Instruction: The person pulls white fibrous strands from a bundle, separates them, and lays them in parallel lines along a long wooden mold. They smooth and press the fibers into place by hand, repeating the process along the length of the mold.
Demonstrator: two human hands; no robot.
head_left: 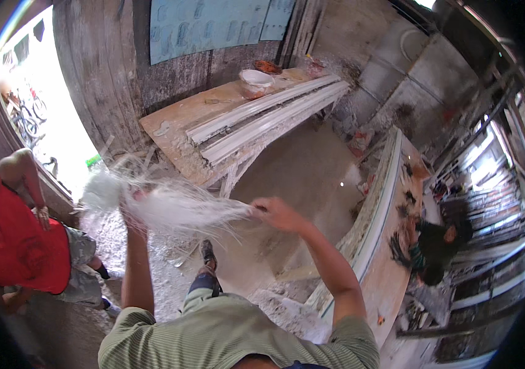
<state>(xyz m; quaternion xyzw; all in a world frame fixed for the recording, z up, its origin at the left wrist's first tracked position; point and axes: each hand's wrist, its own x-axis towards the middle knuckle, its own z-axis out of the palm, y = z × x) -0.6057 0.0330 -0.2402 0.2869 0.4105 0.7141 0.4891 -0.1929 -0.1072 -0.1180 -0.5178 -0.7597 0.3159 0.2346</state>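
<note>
A loose bundle of white fibres (pixel 182 206) stretches between my two hands in front of me, with fine strands sticking out all round. My left hand (pixel 133 206) grips its thick, bushy end, and the strands partly cover the fingers. At the narrow end, my right hand (pixel 276 213) is closed, with the strands drawn thin into its fingers. Both arms reach forward, and the bundle hangs in the air above the dusty floor.
Ahead, a wooden workbench (pixel 176 132) bears long white mouldings (pixel 268 120) and a white bowl (pixel 256 80). A second bench (pixel 391 246) with a long moulding runs along the right, where a person in dark clothes (pixel 437 243) works. At left stands a person in a red top (pixel 28 246), near a bright doorway.
</note>
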